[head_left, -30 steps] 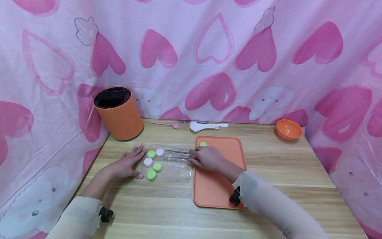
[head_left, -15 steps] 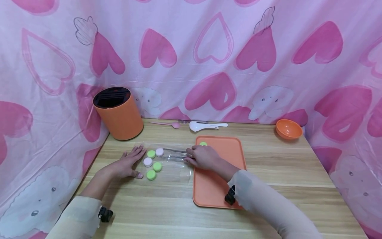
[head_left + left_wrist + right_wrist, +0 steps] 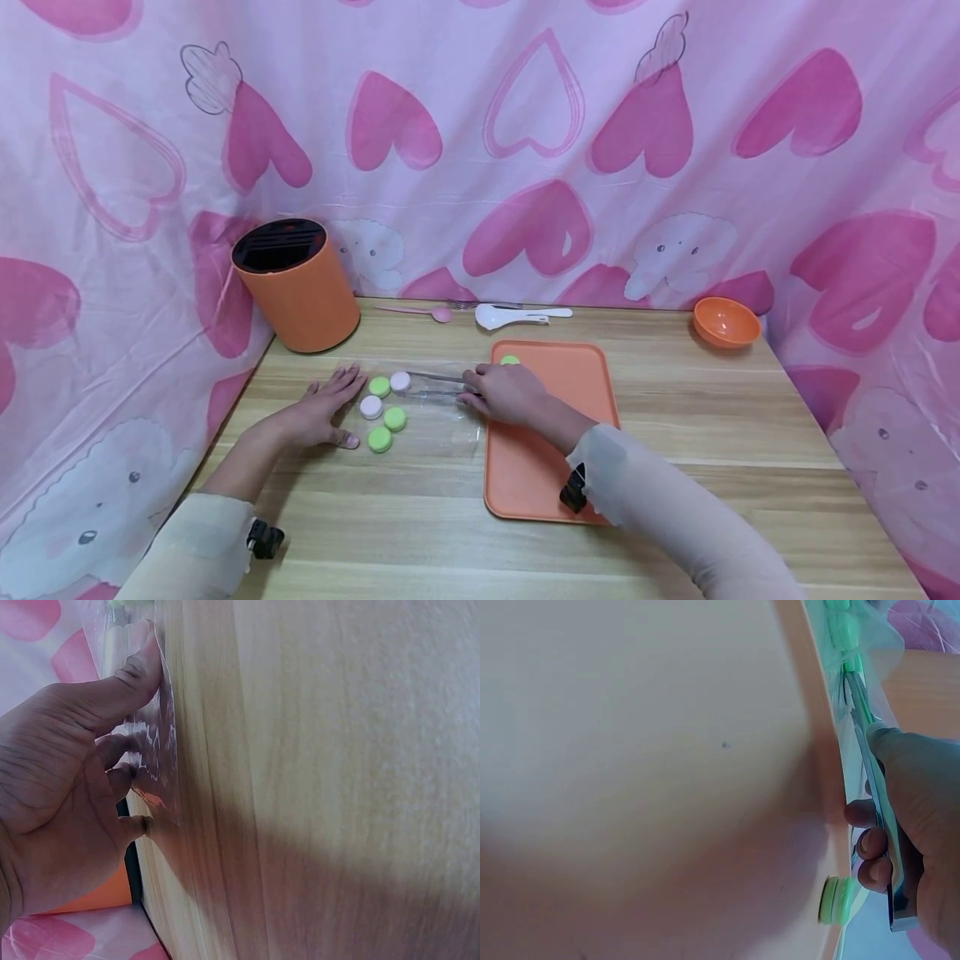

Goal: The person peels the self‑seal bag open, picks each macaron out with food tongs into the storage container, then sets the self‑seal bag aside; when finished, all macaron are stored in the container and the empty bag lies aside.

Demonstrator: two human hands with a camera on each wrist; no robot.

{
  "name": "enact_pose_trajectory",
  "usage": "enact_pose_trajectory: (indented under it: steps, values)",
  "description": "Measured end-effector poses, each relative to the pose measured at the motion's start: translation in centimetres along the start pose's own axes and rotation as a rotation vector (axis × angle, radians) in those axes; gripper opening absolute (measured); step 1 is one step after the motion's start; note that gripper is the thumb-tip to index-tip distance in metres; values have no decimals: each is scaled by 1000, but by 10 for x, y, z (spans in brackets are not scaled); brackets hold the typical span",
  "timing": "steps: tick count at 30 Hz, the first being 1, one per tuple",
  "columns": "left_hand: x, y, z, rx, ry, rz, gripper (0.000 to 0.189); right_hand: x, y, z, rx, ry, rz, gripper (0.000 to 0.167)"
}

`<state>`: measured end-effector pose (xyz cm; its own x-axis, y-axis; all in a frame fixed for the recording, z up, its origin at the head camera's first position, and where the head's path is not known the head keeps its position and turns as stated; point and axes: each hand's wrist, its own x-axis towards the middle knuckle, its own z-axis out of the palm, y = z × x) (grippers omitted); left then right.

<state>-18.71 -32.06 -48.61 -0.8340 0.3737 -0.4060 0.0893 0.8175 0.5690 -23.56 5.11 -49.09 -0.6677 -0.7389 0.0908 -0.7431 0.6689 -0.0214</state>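
My right hand (image 3: pixel 506 393) grips metal tongs (image 3: pixel 438 378) above the left edge of the orange tray (image 3: pixel 525 479). The tongs' tips lie at either side of a pale pink macaron (image 3: pixel 401 382); whether they touch it I cannot tell. Several more macarons, green (image 3: pixel 379 439) and pale pink (image 3: pixel 371 407), lie on or in a clear plastic bag (image 3: pixel 442 433). With fingers spread, my left hand (image 3: pixel 318 414) rests on the bag's left end; in the left wrist view its thumb (image 3: pixel 139 675) touches the plastic. One green macaron (image 3: pixel 836 900) sits at the tray's far left corner.
An orange knife block (image 3: pixel 300 300) stands at the back left. Along the back edge lie a pink spoon (image 3: pixel 441 314), a fork (image 3: pixel 461 305) and a white ladle-like spoon (image 3: pixel 495 317). An orange bowl (image 3: pixel 726 323) is at the back right. Heart-printed curtains enclose the wooden table (image 3: pixel 712 450).
My right hand has moved slightly left with the tongs, whose tips have come from beside the pale pink macaron to around it. The left hand and the macarons look unmoved.
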Motion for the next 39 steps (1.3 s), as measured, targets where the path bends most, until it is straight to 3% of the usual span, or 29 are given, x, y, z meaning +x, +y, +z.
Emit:
enact_pose_trajectory:
  steps: [8,20,29,39]
  values:
    - [-1,3,-1,3,2,-2,114,1,-2,4,-57,43,-29,37]
    - [-1,3,-1,-3,-4,-10,116,-6,5,2,-42,105,-42,36]
    - [0,1,0,6,-1,-1,116,-15,15,-5,16,102,-35,33]
    - [-2,2,0,-16,2,12,116,-35,30,-12,-26,96,-28,28]
